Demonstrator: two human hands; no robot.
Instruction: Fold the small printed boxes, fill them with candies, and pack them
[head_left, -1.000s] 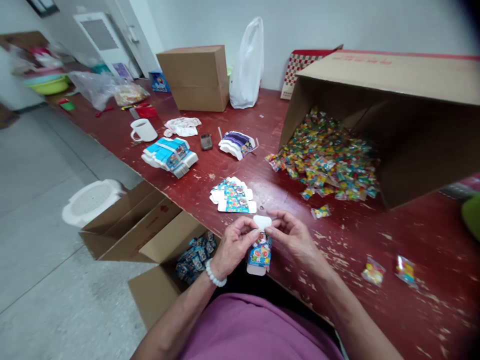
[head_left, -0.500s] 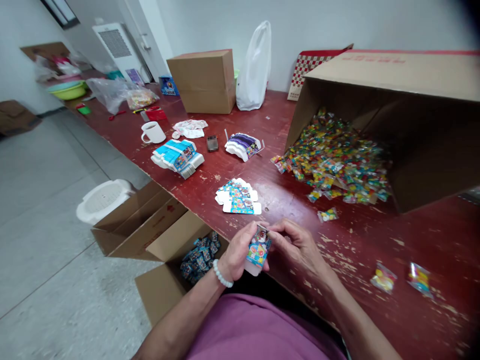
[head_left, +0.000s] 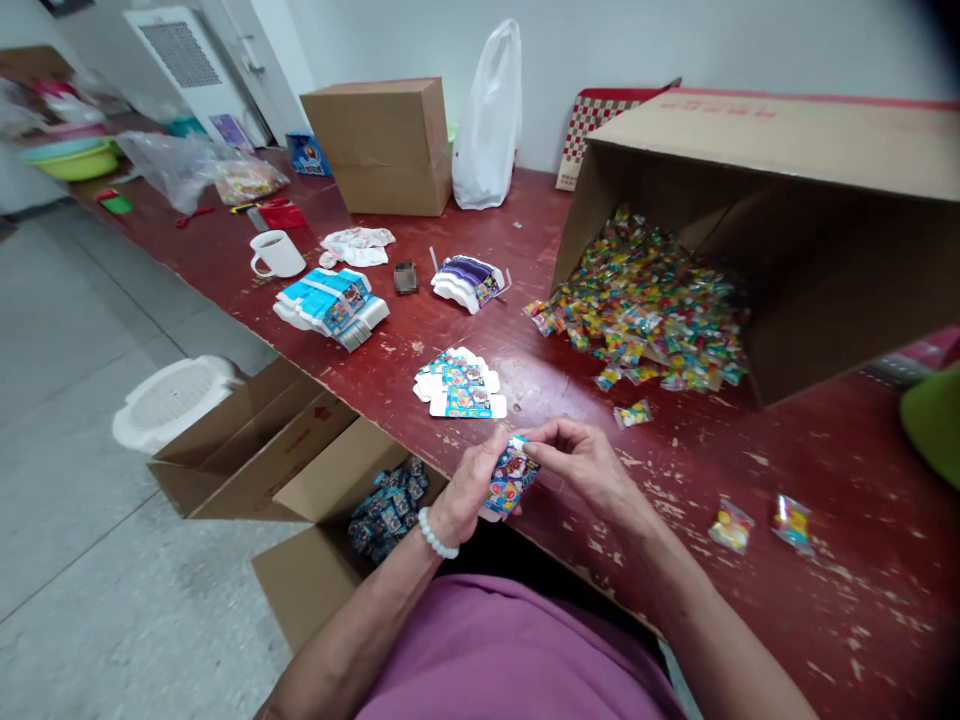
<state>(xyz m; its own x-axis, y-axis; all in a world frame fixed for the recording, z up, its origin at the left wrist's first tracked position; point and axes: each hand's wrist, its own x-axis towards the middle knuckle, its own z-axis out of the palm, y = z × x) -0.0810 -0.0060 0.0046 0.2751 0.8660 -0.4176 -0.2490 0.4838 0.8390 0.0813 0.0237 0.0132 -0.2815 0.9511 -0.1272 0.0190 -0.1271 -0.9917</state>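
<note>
A small printed blue candy box (head_left: 511, 478) is gripped by my left hand (head_left: 474, 478), which wears a pale bead bracelet. My right hand (head_left: 577, 458) pinches the box's top end at a white flap, thumb and forefinger together. Just beyond my hands, flat unfolded candy boxes (head_left: 466, 385) lie in a small stack on the red table (head_left: 540, 350). Past my right hand there is a single wrapped candy packet (head_left: 634, 413). Two more packets, one of them a clear candy packet (head_left: 731, 526), rest to the right.
A large carton (head_left: 757, 150) on its side spills wrapped candies (head_left: 660, 310) at the right. Bundled blue boxes (head_left: 330, 303), purple boxes (head_left: 469, 280) and a mug (head_left: 277, 254) stand farther back. Below the table edge, an open carton (head_left: 300, 580) contains many small blue boxes (head_left: 386, 510).
The view has swung right, so things sit farther left. My right fingers have moved onto the box's top flap, and the box shows more of its printed front. My left hand keeps its hold.
</note>
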